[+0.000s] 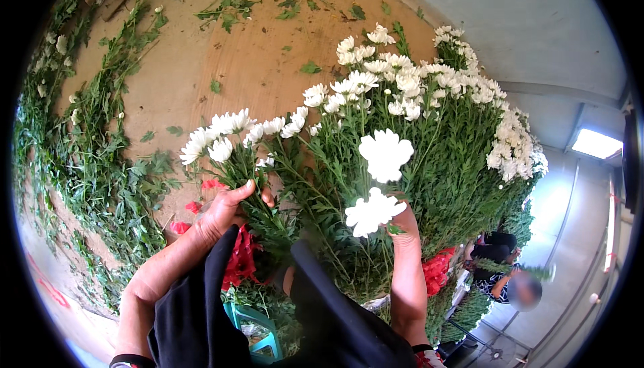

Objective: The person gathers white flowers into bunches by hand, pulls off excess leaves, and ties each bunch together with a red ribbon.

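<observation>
Black cloth over the legs, just below the flower heap, with a teal plastic stool between the dark folds. Hands well apart. Clamped in the left hand, just left of the heap: stems of a small bunch of white flowers, thumb uppermost, heads pointing away from the body. Held in the right hand, in front of the heap's middle: a large white bloom, with fingers mostly hidden behind petals; cannot tell how many stems in that grip. Also before the heap's middle, a second big bloom. Crumpled red material at the heap's lower left; another red piece at its lower right. Next, across the heap itself, long leafy green stems, with white heads crowded along its far and right edges. Left of the heap, brown board scattered with loose leaves, then a long band of green cuttings. Right of the heap and farther off, a person in dark patterned clothing; beyond, pale walls and a bright rectangular panel.
</observation>
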`<state>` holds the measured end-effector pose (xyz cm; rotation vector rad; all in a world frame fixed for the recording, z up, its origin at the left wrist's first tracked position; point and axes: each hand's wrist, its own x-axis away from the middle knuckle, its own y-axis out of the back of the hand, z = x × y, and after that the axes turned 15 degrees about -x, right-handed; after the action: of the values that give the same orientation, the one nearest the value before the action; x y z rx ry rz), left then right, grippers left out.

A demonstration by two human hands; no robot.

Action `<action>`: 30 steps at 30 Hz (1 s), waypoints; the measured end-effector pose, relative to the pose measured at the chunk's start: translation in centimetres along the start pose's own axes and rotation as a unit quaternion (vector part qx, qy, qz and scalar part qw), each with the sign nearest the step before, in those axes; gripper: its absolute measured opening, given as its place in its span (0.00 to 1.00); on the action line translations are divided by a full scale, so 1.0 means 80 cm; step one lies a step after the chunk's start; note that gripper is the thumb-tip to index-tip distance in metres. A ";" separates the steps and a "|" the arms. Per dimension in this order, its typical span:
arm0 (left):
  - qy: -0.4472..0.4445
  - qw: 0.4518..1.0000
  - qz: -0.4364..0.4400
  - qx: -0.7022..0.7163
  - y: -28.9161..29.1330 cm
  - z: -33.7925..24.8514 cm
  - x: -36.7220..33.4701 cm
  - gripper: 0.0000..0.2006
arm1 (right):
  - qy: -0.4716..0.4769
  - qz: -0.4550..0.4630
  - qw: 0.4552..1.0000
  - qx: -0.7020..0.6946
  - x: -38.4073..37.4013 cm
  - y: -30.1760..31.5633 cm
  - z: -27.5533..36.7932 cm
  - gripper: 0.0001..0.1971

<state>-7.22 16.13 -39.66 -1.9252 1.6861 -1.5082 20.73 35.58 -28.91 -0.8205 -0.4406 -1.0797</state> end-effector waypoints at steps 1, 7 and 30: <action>-0.007 1.000 0.003 -0.011 -0.002 -0.001 -0.001 0.25 | 0.029 0.016 0.999 0.025 0.001 -0.003 -0.001 0.06; -0.002 0.999 0.046 -0.001 -0.003 -0.003 -0.004 0.24 | 0.065 0.033 0.995 0.068 0.000 -0.006 -0.005 0.03; -0.001 0.998 0.026 0.055 -0.015 0.006 -0.014 0.19 | 0.299 -0.062 0.807 0.506 -0.010 -0.078 -0.068 0.16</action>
<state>-5.91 17.19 -39.70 -1.8137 1.6024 -1.5460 14.42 30.48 -30.65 0.5080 -0.4463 -0.9693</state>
